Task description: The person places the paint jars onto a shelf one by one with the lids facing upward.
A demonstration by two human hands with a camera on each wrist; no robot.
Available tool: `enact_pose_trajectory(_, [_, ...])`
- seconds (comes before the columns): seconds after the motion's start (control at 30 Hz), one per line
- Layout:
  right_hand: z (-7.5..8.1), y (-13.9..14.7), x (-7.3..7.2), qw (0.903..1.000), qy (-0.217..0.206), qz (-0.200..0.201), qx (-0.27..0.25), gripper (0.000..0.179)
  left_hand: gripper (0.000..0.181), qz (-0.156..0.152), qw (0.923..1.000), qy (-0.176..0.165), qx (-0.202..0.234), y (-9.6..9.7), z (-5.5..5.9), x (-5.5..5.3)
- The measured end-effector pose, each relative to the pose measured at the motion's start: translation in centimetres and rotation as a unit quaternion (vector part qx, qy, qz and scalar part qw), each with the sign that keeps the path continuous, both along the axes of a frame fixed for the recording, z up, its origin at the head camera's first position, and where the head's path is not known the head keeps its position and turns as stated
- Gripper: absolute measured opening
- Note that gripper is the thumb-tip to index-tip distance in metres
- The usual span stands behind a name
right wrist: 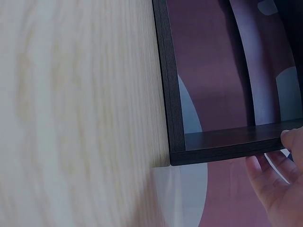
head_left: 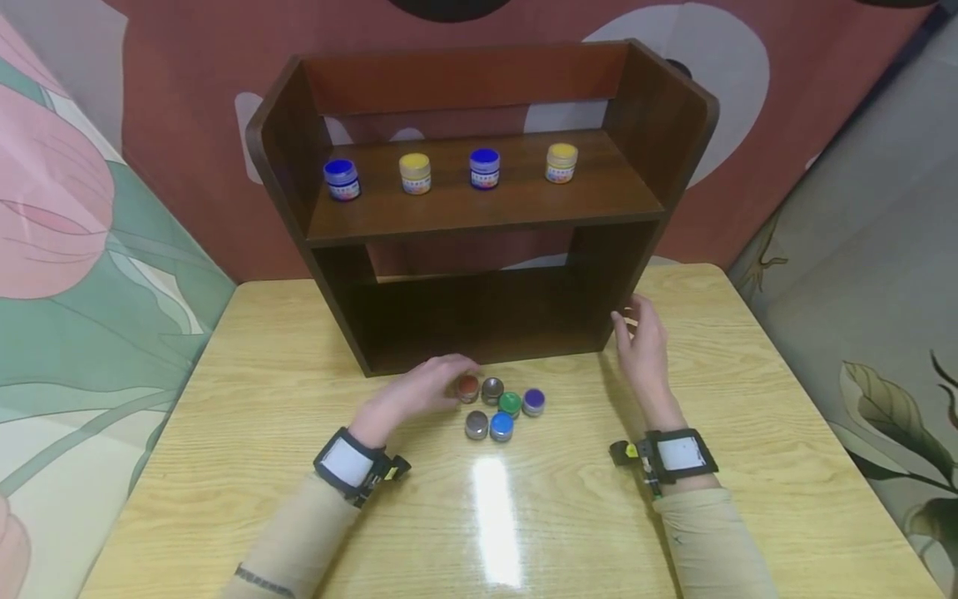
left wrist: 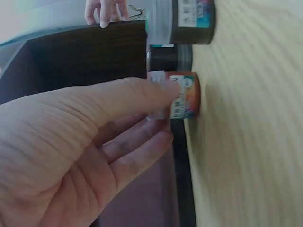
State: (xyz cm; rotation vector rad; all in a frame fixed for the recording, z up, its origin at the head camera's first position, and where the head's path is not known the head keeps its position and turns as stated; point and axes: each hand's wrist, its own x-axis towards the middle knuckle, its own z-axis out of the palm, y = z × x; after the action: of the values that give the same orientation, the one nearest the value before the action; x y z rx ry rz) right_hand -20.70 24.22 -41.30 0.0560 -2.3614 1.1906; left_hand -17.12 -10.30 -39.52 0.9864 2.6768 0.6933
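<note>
My left hand (head_left: 427,387) pinches a small reddish-brown paint jar (left wrist: 191,94) on the table. The thumb lies over its label, with the fingers on the far side. Close by stand two grey-brown jars (head_left: 492,389), a green jar (head_left: 510,404), a purple jar (head_left: 534,402) and a blue jar (head_left: 501,426). At the dark wooden shelf (head_left: 486,218), my right hand (head_left: 645,345) holds the right side panel low down. In the right wrist view its thumb is on the panel's front edge and its fingers are on the outer face.
On the shelf's upper board stand a blue-lidded jar (head_left: 342,180) at the left, a yellow-lidded jar (head_left: 415,173), another blue-lidded one and another yellow-lidded one. The shelf stands on a light wooden table (head_left: 247,399). Patterned cloth (head_left: 180,100) hangs behind and at both sides.
</note>
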Motion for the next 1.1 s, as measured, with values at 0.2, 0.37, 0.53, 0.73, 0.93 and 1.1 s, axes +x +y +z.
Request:
enact_pose_trajectory(0.2, [0.0,-0.1,0.0,1.0000,0.004,0.000,0.004,0.032,0.053,0.014,0.9996,-0.024,-0.006,-0.1,-0.7,0.1])
enact_pose_trajectory(0.37, [0.0,-0.1,0.0,1.0000,0.000,0.000,-0.005,0.034,0.053,0.026,0.9986,-0.045,0.008,-0.2,-1.0,0.3])
enact_pose_trajectory(0.53, [0.0,-0.1,0.1,0.9999,0.001,-0.003,-0.011,0.033,0.049,0.028,0.9988,-0.036,0.015,-0.2,-1.3,0.2])
enact_pose_trajectory(0.73, [0.0,0.0,0.1,1.0000,0.001,-0.004,-0.008,0.033,0.038,0.033,0.9991,-0.001,0.026,-0.2,-1.6,0.1])
enact_pose_trajectory(0.93, [0.1,0.0,0.1,1.0000,0.000,-0.005,-0.005,0.033,0.039,0.055,0.9983,-0.008,0.017,-0.2,-1.5,0.1])
enact_pose_trajectory(1.1, [0.1,-0.1,0.1,1.0000,-0.005,-0.004,-0.003,0.034,0.045,0.062,0.9980,0.002,0.014,-0.2,-1.7,0.4])
